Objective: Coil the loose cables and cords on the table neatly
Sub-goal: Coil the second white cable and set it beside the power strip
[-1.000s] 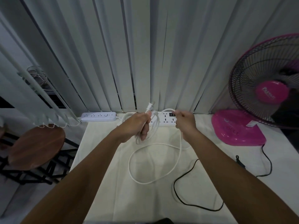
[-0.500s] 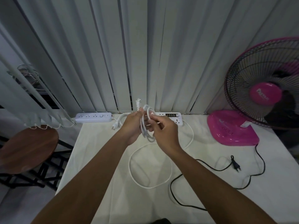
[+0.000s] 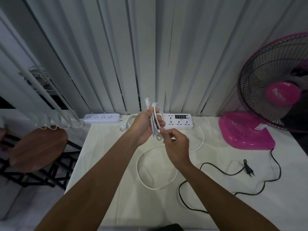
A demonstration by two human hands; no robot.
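My left hand [image 3: 144,125] is raised above the white-covered table [image 3: 103,189] and grips several folded loops of a white cable [image 3: 155,121], its plug [image 3: 147,102] sticking up above the fist. Just below, my right hand [image 3: 175,144] pinches the same cable where it leaves the bundle. The rest of the white cable lies in a loose loop [image 3: 140,174] on the table and runs back to a white power strip [image 3: 179,121] by the blinds. A black cord [image 3: 216,165] snakes over the right half of the table, ending in a black plug [image 3: 248,169].
A pink fan [image 3: 246,132] stands at the back right. A second white power strip [image 3: 102,118] with its own short cord [image 3: 128,121] lies at the back left. Vertical blinds [image 3: 150,55] close off the far side. A round wooden stool [image 3: 38,149] stands left of the table.
My right hand came in from the far right to the bundle, laid another loop into my left hand, then slid a little down the cable. The loose loop on the table got smaller.
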